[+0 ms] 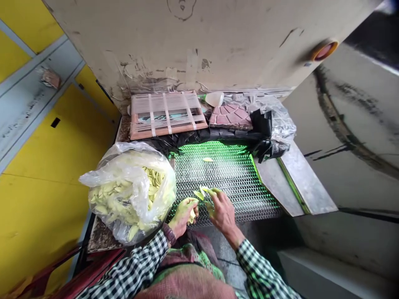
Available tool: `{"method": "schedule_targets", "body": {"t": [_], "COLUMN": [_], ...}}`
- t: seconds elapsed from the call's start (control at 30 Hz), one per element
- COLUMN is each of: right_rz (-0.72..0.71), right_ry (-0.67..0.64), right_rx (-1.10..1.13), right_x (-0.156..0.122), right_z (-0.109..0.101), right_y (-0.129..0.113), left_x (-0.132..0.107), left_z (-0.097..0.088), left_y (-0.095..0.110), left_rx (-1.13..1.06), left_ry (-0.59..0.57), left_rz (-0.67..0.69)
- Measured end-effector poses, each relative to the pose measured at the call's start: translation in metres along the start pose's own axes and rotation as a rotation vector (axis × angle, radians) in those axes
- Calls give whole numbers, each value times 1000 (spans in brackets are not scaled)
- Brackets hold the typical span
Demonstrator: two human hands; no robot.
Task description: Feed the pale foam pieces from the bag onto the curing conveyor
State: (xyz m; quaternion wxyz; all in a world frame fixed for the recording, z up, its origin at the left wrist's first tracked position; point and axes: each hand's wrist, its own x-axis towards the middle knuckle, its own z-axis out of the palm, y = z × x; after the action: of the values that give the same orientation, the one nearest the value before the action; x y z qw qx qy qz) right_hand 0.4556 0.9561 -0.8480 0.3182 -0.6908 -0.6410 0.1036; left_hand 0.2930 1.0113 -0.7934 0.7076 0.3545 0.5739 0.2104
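My left hand (183, 215) curls around a few pale yellow-green slices (192, 216) above the near end of a wire mesh belt (227, 178), which glows green from below. My right hand (222, 211) is beside it, its fingertips pinching a leaf-shaped slice (199, 194). A single slice (208, 159) lies farther off on the mesh, apart from both hands. To the left of my left hand, a clear plastic bag (124, 164) holds a heap of similar slices.
Behind the belt are a strapped wooden slat bundle (168, 114), a pink patterned paving tile (230, 117), black plastic sheet (224, 135) and crumpled clear plastic (279, 120). A metal side plate (293, 182) runs along the right, with a beige panel behind and a yellow wall at left.
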Motion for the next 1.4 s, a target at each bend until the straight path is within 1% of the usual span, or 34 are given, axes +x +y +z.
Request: {"method": "schedule_targets", "body": {"t": [0.1, 0.2, 0.27, 0.33, 0.4, 0.43, 0.47, 0.53, 0.57, 0.6, 0.63, 0.7, 0.8, 0.87, 0.97, 1.07, 1.17, 1.23, 1.27, 1.3, 1.33, 1.37, 1.4], "right_rz": [12, 24, 24, 40, 99, 167, 265, 511, 631, 730, 803, 896, 987, 1013, 974, 925, 927, 916, 900, 886, 877, 874, 879], "right_ry": [-61, -80, -94, -91, -102, -137, -199, -351, -411, -444, -448, -410, -349, -264, -149, -122, -78, -75, -83, -91, -95, -101, -109], "right_rx": [-80, -121, -85, 30, 254, 410, 592, 988, 1167, 1313, 1422, 1538, 1548, 1443, 1211, 1085, 1056, 1042, 1034, 1031, 1043, 1073, 1119], "right_x": [35, 66, 79, 84, 78, 72, 64, 48, 41, 34, 29, 23, 19, 17, 12, 6, 0, -3, -4, -5, -6, -6, -6], "right_z": [16, 28, 29, 25, 18, 14, 11, 6, 4, 2, 1, 0, 1, 4, 6, 4, -1, -5, -6, -7, -7, -6, -5], "right_y": [-11, -8, -5, -5, -8, -11, -13, -18, -20, -21, -21, -21, -16, -10, 3, 17, 28, 32, 32, 32, 32, 30, 28], "left_x": [-1, -4, -5, -5, -4, -3, -2, 1, 3, 5, 7, 10, 12, 13, 18, 29, 39, 42, 42, 41, 38, 35, 32], "left_z": [-1, -5, -7, -10, -12, -13, -13, -13, -13, -12, -12, -10, -7, -4, 3, 11, 14, 10, 7, 5, 4, 4, 6], "left_y": [-1, -1, -1, 0, 2, 3, 4, 6, 6, 7, 7, 8, 7, 5, 3, 4, 11, 16, 18, 18, 18, 16, 14], "left_rx": [27, 41, 39, 32, 30, 32, 37, 58, 78, 105, 136, 194, 233, 234, 252, 342, 513, 585, 594, 587, 572, 545, 505], "left_ry": [18, 27, 44, 64, 78, 72, 54, -10, -42, -68, -84, -103, -118, -85, 17, 65, 168, 261, 283, 281, 251, 188, 97], "left_rz": [5, 26, 40, 50, 66, 78, 93, 118, 125, 127, 125, 113, 99, 117, 154, 171, 286, 370, 388, 386, 367, 327, 269]}}
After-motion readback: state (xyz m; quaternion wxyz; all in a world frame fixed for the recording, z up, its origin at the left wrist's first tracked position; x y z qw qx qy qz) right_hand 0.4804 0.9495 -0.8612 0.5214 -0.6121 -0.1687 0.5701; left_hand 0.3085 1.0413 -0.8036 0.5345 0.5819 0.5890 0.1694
